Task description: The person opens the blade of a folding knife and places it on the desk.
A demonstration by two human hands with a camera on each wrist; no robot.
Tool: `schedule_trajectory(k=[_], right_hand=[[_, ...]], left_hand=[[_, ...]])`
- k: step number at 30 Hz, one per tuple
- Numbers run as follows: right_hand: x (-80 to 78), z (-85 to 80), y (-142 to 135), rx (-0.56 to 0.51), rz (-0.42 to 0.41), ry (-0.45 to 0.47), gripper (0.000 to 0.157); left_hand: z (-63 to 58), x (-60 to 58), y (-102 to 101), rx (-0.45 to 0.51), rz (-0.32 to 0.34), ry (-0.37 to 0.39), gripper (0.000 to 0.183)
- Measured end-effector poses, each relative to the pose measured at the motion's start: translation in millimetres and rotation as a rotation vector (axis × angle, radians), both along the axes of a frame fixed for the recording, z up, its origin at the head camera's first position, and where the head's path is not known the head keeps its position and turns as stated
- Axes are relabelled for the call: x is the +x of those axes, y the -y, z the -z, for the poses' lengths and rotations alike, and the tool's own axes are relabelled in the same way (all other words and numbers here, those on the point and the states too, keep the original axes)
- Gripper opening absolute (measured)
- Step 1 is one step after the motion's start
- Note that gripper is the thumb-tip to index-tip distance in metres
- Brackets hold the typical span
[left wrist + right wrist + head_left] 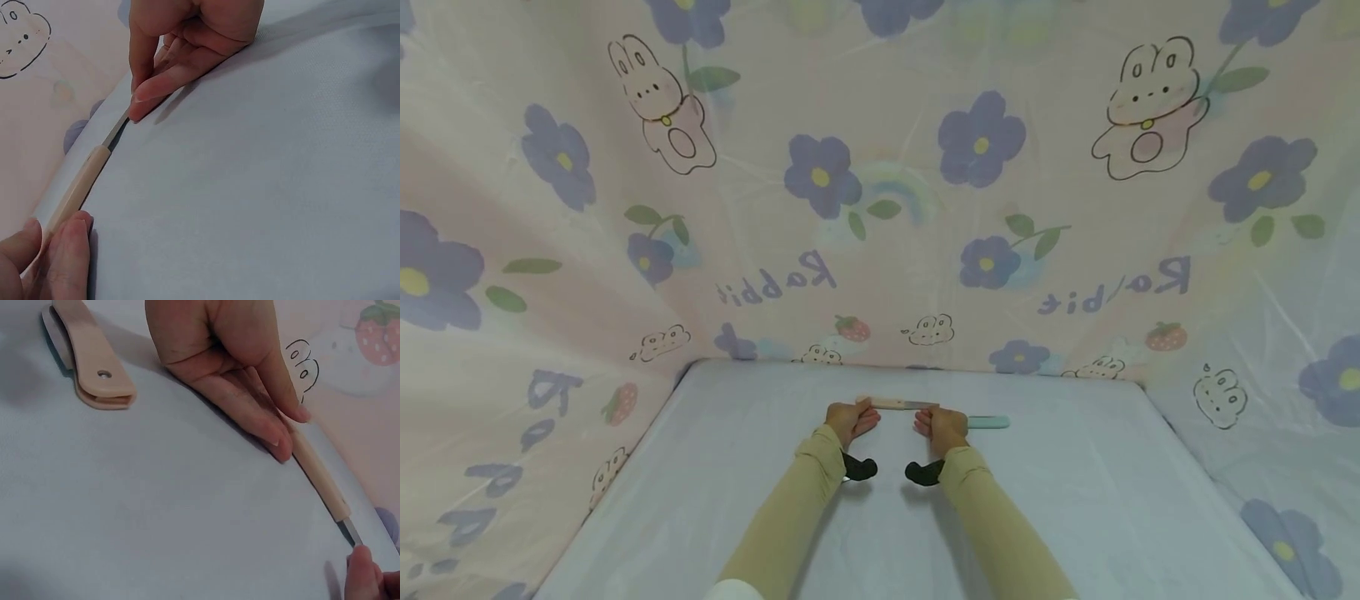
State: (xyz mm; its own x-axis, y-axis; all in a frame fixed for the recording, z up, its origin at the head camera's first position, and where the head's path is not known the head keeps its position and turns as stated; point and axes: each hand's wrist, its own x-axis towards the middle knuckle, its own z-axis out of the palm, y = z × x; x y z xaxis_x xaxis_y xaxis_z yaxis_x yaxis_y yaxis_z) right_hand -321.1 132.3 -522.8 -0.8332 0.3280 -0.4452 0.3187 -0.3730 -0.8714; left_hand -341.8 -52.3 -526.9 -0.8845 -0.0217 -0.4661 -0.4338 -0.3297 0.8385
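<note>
A small knife [891, 403] with a beige handle and a short metal blade lies crosswise near the far edge of the table. My left hand [852, 419] grips the end of its handle between thumb and fingers. At the other end, my right hand [943, 427] pinches the blade near its tip, covering the point. Both the handle [81, 184] and the bare part of the blade [115, 130] show in the left wrist view. The right wrist view has a second beige-handled knife [100, 359], folded, on the table beside my left hand.
A mint-green, slim object [988, 422] lies just right of my right hand, partly hidden by it. Dark wrist camera mounts [859, 467] stick out under both sleeves. The pale table [1075, 500] is bounded by a patterned curtain [895, 208] at the back and sides.
</note>
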Motion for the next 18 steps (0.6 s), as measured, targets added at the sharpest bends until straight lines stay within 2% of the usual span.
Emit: schedule_trajectory(k=[3,9,14,18], right_hand=[[1.8,1.9,2.6,-0.007,0.002,-0.021,0.023],[4.7,3.3,2.0,-0.042,-0.023,-0.093,0.025],[8.9,8.9,-0.6,-0.009,-0.087,-0.176,0.028],[14.0,12.3,-5.3,0.05,-0.168,-0.231,0.03]], left_hand=[[4.6,-0.4,2.3,0.013,-0.002,-0.011,0.025],[1.4,5.6,1.7,-0.018,0.035,-0.074,0.026],[-0.3,15.0,10.2,-0.012,0.177,-0.136,0.032],[-5.2,22.5,20.4,-0.166,0.364,-0.221,0.032]])
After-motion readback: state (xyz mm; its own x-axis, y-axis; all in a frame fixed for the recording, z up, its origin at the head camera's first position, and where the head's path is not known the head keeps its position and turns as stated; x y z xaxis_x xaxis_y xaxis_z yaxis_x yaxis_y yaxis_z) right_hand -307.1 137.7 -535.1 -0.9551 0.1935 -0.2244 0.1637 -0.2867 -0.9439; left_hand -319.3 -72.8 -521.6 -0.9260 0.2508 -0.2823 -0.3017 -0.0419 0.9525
